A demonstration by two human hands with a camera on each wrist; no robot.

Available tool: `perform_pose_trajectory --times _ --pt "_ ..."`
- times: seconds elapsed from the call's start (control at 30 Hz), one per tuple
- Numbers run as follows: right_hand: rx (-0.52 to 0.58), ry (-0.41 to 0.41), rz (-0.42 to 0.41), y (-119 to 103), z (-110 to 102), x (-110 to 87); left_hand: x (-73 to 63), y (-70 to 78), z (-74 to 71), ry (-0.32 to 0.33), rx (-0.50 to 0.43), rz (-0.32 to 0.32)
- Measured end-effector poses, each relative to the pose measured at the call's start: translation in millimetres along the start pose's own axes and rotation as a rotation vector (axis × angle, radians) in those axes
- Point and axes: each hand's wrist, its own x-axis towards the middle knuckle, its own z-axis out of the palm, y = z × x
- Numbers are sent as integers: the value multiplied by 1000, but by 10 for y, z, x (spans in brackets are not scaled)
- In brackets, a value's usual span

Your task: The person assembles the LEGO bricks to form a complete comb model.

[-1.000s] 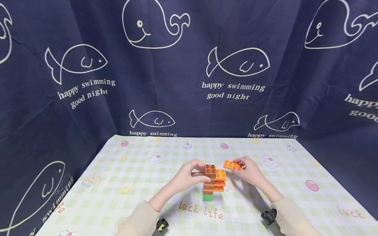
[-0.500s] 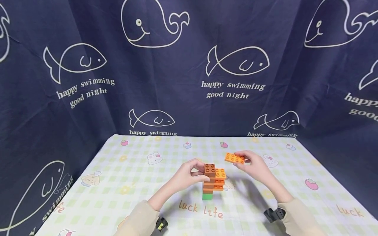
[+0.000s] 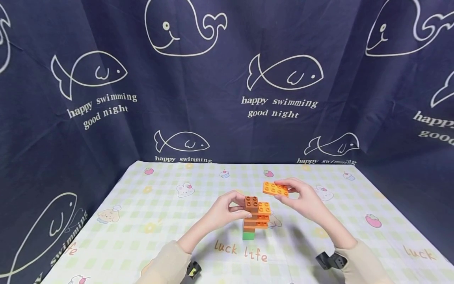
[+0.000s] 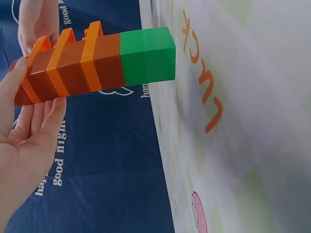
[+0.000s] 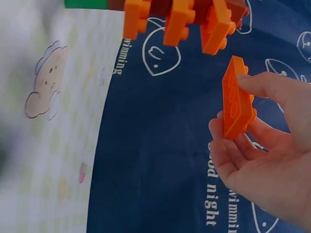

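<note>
A stack of toy building bricks (image 3: 251, 221) stands upright, with a green brick (image 4: 148, 56) at the bottom and brown bricks alternating with orange plates (image 5: 177, 22) above it. The orange plates jut out to the right. My left hand (image 3: 226, 211) grips the stack near its top brown brick (image 3: 251, 204), thumb on the near side and fingers behind. Above and right of the stack, my right hand (image 3: 301, 197) pinches a loose orange building brick (image 3: 275, 189) between thumb and fingers. In the right wrist view this flat orange brick hangs apart from the stack, studs facing away from its hollow underside.
A checked tablecloth (image 3: 159, 217) printed with rabbits, strawberries and lettering covers the table. Behind it hangs a dark blue curtain (image 3: 227, 86) with white fish and whales. A black wrist camera (image 3: 331, 260) sits at the right sleeve, another camera (image 3: 194, 270) at the left.
My right hand rose with the orange brick, then shifted left, bringing the brick over the back right of the stack. The left hand keeps its grip in the same place.
</note>
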Motion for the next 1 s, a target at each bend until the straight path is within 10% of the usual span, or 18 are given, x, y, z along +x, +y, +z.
perform_pose_trajectory --times 1.0 --pt "54 -87 -149 -325 117 -14 -6 -6 -19 -18 61 5"
